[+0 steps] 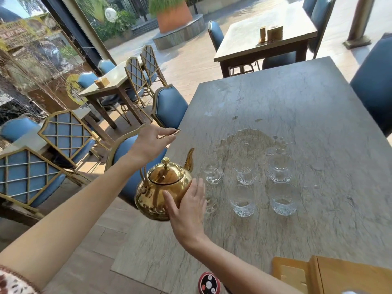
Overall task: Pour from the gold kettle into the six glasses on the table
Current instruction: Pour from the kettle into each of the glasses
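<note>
The gold kettle (pixel 162 188) is seen at the left edge of the grey stone surface (pixel 297 107), its lid on and its spout (pixel 189 159) pointing up and away toward the glasses. The left hand (pixel 151 143) is raised above and behind the kettle, and the thin gold handle (pixel 169 133) is pinched between its fingers (pixel 164 132); the rest of the handle arc is hard to trace. The right hand (pixel 187 206) is laid flat against the kettle's right flank, fingers extended and spread, gripping nothing.

Six clear glasses are arranged in two rows just right of the kettle. In the far row stand a stemmed glass (pixel 212 171), a middle glass (pixel 246 170) and a right glass (pixel 280 167). In the near row, one glass (pixel 210 198) is partly hidden behind the right hand, followed by a second (pixel 242 201) and a third (pixel 284 199). A wet patch (pixel 252 139) is spread on the surface just beyond the glasses. A wooden holder (pixel 331 274) is found at the near right corner.
</note>
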A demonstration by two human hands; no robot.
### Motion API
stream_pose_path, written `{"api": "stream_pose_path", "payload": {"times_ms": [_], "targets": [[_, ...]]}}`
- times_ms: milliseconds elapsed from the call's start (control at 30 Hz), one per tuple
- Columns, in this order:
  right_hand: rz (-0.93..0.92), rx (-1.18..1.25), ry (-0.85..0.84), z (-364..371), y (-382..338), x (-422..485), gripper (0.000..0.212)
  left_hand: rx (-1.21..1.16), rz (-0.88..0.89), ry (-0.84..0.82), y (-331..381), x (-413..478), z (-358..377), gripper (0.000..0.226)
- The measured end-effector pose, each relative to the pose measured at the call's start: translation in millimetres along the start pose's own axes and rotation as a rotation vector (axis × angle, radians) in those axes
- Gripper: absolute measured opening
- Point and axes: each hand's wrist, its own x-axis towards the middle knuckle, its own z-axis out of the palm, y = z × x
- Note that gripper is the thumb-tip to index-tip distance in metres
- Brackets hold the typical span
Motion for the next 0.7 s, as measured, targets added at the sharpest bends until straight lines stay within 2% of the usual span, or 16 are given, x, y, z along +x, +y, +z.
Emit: {"api": "stream_pose_path", "payload": {"times_ms": [133, 367, 533, 700], "targets": [[-0.101, -0.021, 0.047, -3, 1, -5, 0.119, -0.089, 0.071, 0.058, -1, -11, -5, 0.033], [-0.052, 0.026, 0.108, -8, 8, -28, 0.124, -0.103, 0.124, -0.014, 9, -20, 1, 0.035], [-0.013, -0.047, 0.19, -11, 17, -41, 0.125, -0.104, 0.089, -0.125, 18, -17, 18, 0.033], [0.02, -0.028, 0.074, -20, 27, -48, 0.106, -0.069, 0.143, -0.262, 38, -20, 31, 0.035]]}}
